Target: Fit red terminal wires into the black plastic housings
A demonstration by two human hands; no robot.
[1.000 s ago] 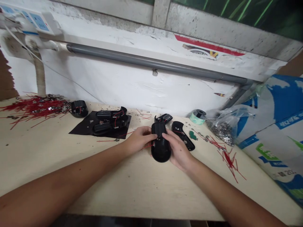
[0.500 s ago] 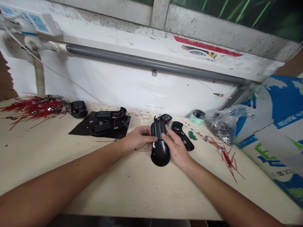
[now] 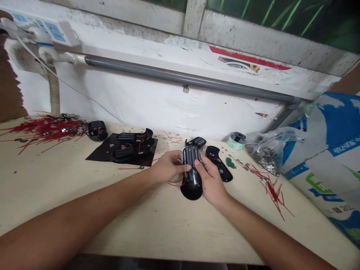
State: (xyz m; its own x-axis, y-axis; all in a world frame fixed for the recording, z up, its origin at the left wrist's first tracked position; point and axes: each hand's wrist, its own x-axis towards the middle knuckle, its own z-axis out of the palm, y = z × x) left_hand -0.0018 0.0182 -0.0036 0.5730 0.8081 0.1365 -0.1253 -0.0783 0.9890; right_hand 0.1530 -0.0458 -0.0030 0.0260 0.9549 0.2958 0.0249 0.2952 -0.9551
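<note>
Head view shows both bare hands holding one black casing (image 3: pixel 191 187) over the middle of the table (image 3: pixel 168 232), with its ribbed end away from the person and its smooth, rounded end nearer. The left hand (image 3: pixel 170 167) pinches the casing's left side, thumb on top near the middle and the other fingers curled beside it, partly hidden. The right hand (image 3: pixel 212 183) grips the opposite side, its thumb pressed on the ribbed part and its other fingers partly out of sight along the edge. A thin red wire (image 3: pixel 176 185) loops out on the left, below the left thumb. Just beyond the hands lies a small black part (image 3: pixel 197 142); a curved black shell (image 3: pixel 225 170) rests to the right, with a green piece (image 3: pixel 231 162) close by. Further right are loose red wires (image 3: pixel 277 195), a roll of tape (image 3: pixel 236 141) and a plastic bag (image 3: pixel 267 152) of metal bits. On the left, more black casings (image 3: pixel 128 153) lie on a black sheet (image 3: pixel 98 152), near a heap of red wires (image 3: pixel 50 129).
</note>
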